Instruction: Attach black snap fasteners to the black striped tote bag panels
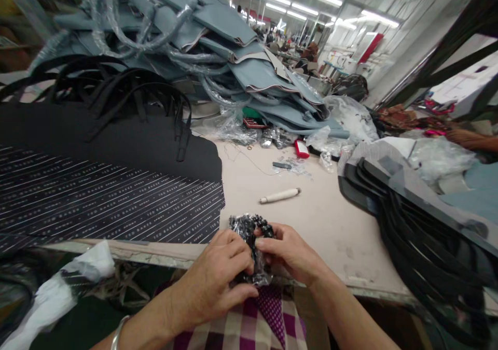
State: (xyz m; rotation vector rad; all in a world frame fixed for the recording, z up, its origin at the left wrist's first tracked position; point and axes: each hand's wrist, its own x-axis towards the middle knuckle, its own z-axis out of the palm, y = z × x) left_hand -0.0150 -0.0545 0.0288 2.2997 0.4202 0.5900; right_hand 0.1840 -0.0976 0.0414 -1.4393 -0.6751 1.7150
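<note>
At the near edge of the beige table (311,220), both hands grip a small clear plastic bag of black beads or small black parts (249,236). My left hand (216,282) wraps around the bag's lower left side, fingers curled. My right hand (290,254) pinches the bag's upper right side, thumb and fingers pressed together on the plastic. A silver bangle (119,332) sits on my left wrist. Beyond the bag a white handled tool (280,195) lies on the table.
Black striped lining fabric (97,199) covers the left of the table under black straps (116,96). Grey-blue panels and plastic-wrapped handles (218,44) are heaped at the back. Black cut pieces (420,225) are stacked at the right. A red object (301,148) and clear plastic scraps lie mid-table.
</note>
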